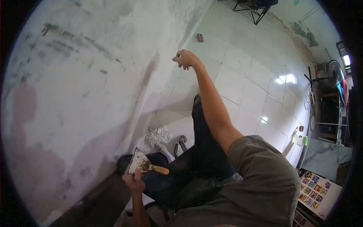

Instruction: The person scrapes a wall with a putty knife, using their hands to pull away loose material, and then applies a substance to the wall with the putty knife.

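My left hand (134, 182) grips a putty knife (140, 163) by its wide, plaster-smeared blade, thumb on top. The knife's wooden handle points right, over my dark-trousered leg. Raised and stretched forward, my right hand (186, 59) hangs beside the foot of the patchy white wall (83, 75), its fingers loosely bent and apart, with nothing visible in them. A pile of pale scrapings (157, 135) lies on the floor between the wall and my legs.
Glossy white tiles (242, 79) cover the floor. Two small reddish objects (200, 38) lie near the wall. A folding chair frame (256, 13) stands at the top. To the right are a fan (335, 72), a green-lidded container (304, 140) and a picture sheet (313, 191).
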Demonstrator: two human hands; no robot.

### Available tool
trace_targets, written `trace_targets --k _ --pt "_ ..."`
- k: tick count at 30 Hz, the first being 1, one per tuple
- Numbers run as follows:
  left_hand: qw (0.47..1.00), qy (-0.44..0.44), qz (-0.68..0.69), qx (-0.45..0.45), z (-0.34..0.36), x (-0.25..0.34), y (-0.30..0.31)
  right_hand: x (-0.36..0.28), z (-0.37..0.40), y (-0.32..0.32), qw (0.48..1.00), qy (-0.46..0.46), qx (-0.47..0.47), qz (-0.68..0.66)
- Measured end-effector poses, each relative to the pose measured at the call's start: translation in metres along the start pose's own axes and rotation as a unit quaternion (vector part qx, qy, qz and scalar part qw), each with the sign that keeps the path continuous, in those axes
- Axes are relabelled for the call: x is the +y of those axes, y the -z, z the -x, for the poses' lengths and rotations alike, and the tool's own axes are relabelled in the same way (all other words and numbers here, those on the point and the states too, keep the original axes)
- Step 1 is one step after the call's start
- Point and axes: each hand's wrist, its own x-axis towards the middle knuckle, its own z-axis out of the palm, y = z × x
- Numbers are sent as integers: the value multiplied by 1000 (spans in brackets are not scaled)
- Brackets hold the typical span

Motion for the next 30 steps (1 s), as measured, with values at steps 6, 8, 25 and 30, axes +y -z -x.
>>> trace_targets --k 6,8,25,30 --pt "998 -37 15 -51 -101 1 -48 114 -64 50 988 -131 -77 8" --pt "990 -133 -15 -51 -133 2 -57 142 -60 68 984 -156 -86 0" --pt "857 -364 -225 287 -241 128 -9 254 -81 113 943 -319 -87 35" --pt "890 -369 -183 196 -280 140 -9 275 -142 101 950 -291 -64 96"
